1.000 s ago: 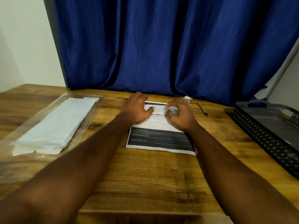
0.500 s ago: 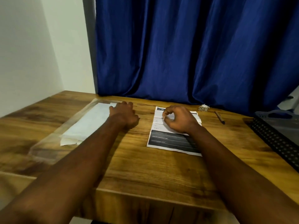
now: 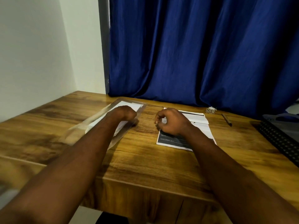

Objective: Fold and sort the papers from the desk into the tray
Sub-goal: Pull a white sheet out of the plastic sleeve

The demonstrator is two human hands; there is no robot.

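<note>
Head view, from where I'd stand beside the desk [image 3: 145, 162]: the right hand [image 3: 172, 122] sits on the printed sheet [image 3: 200, 128], fingers curled and seemingly pinching its partly folded top edge. The left hand [image 3: 125, 113] hangs, blurred, over the stack of papers [image 3: 127, 104] in the clear sleeve [image 3: 97, 118]; I can't tell if it grips anything. The black tray [image 3: 275, 135] waits well apart at the far right, past a pen [image 3: 226, 119]. I'd judge the folding step is in hand. Next, the sheet wants both hands to finish its crease, then a carry across to the tray.
</note>
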